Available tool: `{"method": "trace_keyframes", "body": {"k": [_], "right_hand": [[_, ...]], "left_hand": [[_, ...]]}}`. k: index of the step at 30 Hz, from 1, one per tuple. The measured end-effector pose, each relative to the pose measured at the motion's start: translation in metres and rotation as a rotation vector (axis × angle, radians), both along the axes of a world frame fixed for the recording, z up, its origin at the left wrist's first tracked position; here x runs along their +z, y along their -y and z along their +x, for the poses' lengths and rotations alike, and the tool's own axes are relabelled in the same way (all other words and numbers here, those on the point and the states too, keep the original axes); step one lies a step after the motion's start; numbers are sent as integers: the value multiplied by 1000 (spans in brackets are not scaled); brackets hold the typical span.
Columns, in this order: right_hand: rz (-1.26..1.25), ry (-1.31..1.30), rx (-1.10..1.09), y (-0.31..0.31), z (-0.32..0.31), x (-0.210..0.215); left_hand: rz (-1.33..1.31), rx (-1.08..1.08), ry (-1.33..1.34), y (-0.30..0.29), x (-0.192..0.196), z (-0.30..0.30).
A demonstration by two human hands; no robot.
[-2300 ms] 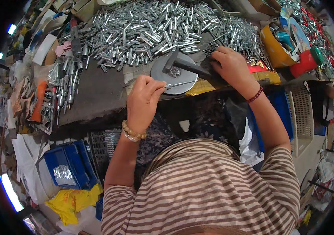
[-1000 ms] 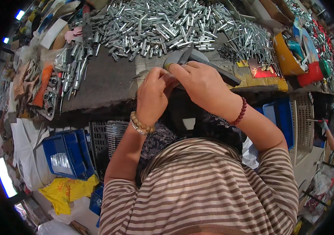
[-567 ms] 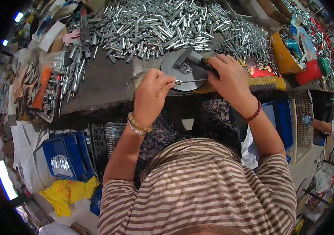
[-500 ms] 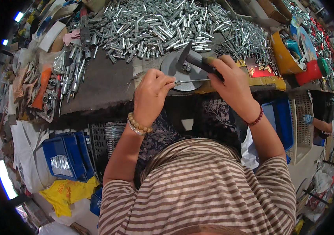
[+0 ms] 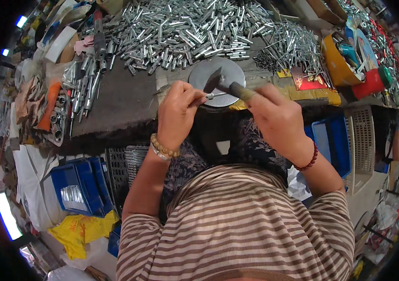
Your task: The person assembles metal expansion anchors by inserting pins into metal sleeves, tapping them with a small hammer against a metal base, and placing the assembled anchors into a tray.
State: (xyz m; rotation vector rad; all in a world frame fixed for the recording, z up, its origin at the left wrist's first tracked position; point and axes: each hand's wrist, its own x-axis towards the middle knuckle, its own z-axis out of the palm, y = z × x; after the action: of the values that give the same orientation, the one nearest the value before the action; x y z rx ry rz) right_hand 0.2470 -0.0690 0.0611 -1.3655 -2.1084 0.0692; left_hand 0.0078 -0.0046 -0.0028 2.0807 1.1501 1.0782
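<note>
My left hand (image 5: 179, 107) is closed, its thumb and fingertips pinching a small silver metal sleeve (image 5: 210, 96) at the near edge of a round grey metal disc (image 5: 231, 70). A thin rod seems to run from the sleeve toward the right, partly covered by the hammer. My right hand (image 5: 278, 114) is wrapped round the handle of a hammer (image 5: 240, 90). The dark hammer head is slightly blurred and hangs over the disc, close to the sleeve; whether it touches cannot be made out.
Behind the disc lies a large heap of silver metal tubes (image 5: 185, 33), with a pile of thin rods (image 5: 293, 47) to its right. A yellow container (image 5: 335, 61) and a red jar (image 5: 368, 85) stand at the right. Sockets and tools (image 5: 87, 84) crowd the left; blue crates (image 5: 75, 187) stand below.
The hammer has come down and nearer to me, its head now closer to the sleeve. My right hand has moved slightly right and toward me; my left hand has hardly moved.
</note>
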Motion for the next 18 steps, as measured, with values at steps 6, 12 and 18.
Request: {"method": "trace_keyframes", "body": {"k": [6,12,18], "right_hand": [[-104,-177,6,-35,10,-22],[103,171,-4,-29,-6,-18],[-264,-3,-31,-3,-18,-30]], "left_hand": [[17,-19,-42,-3,5,-4],[53,13,-42,-3,-1,-4],[93,69,17,7,3,2]]}}
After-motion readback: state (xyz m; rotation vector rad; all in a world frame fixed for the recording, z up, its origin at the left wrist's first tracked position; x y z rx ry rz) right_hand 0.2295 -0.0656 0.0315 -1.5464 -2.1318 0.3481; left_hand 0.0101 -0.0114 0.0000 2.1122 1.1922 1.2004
